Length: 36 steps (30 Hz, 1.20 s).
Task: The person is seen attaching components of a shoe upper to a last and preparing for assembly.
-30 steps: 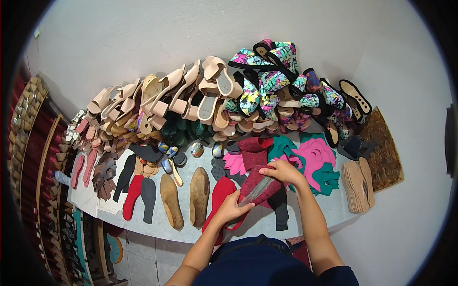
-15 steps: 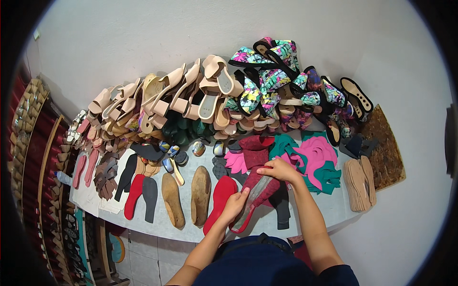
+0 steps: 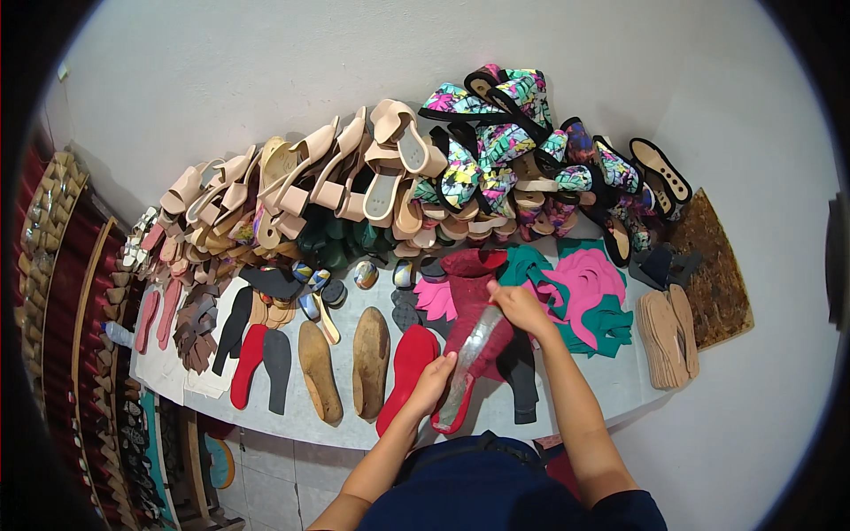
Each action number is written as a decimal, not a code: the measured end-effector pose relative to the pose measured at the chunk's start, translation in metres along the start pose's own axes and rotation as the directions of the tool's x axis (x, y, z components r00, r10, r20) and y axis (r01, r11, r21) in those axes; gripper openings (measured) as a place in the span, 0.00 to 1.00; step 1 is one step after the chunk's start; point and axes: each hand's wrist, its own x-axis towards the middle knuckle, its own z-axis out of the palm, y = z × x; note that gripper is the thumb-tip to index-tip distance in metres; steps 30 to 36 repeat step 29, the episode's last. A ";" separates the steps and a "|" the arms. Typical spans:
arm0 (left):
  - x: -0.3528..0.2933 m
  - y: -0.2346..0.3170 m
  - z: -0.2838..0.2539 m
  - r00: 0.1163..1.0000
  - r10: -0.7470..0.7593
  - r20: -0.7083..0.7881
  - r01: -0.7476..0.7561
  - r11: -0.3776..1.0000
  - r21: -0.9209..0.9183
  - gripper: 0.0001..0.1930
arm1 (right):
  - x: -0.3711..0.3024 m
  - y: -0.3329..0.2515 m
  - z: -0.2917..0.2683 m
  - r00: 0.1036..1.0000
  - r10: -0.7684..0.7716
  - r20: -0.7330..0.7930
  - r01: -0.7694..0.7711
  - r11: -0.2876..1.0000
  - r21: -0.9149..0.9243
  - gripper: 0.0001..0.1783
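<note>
I see my left hand (image 3: 433,382) gripping the near end of a dark red sole piece (image 3: 472,358) and my right hand (image 3: 520,305) pinching its far end, lifted just above the counter (image 3: 611,389), probably to keep it stretched flat

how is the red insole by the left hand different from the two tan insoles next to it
The red insole is bright red; the two tan insoles are brown and mottled. The left hand rests beside the red one; the tan pair lies farther left, untouched. All three lie flat on the table, lengthwise toward the wall.
</note>
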 end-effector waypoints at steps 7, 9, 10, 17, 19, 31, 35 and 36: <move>0.010 0.006 0.004 0.992 0.065 -0.107 -0.078 0.989 -0.127 0.20 | -0.013 -0.040 0.038 0.807 -0.472 -0.355 0.287 0.839 -0.463 0.21; 0.017 0.000 0.001 0.978 0.126 -0.168 -0.124 0.992 0.022 0.19 | -0.011 -0.039 0.047 0.767 -0.517 -0.380 0.240 0.781 -0.577 0.21; 0.022 -0.010 -0.008 0.977 0.130 -0.171 -0.128 0.992 0.023 0.19 | -0.010 -0.035 0.050 0.791 -0.490 -0.366 0.218 0.785 -0.580 0.24; 0.014 -0.016 -0.004 0.965 0.202 -0.169 -0.168 0.966 0.198 0.19 | -0.015 -0.019 0.057 0.882 -0.419 -0.216 0.241 0.794 -0.558 0.28; 0.016 -0.023 -0.007 0.963 0.229 -0.140 -0.199 0.960 0.199 0.20 | -0.010 -0.009 0.057 0.894 -0.310 -0.324 0.289 0.951 -0.111 0.25; 0.012 -0.020 -0.026 0.996 -0.017 -0.082 -0.002 0.974 -0.225 0.33 | -0.025 0.065 0.046 0.925 0.010 -0.380 0.034 0.994 0.108 0.22; 0.012 -0.020 -0.026 0.996 -0.017 -0.082 -0.002 0.974 -0.225 0.33 | -0.025 0.065 0.046 0.925 0.010 -0.380 0.034 0.994 0.108 0.22; 0.012 -0.020 -0.026 0.996 -0.017 -0.082 -0.002 0.974 -0.225 0.33 | -0.025 0.065 0.046 0.925 0.010 -0.380 0.034 0.994 0.108 0.22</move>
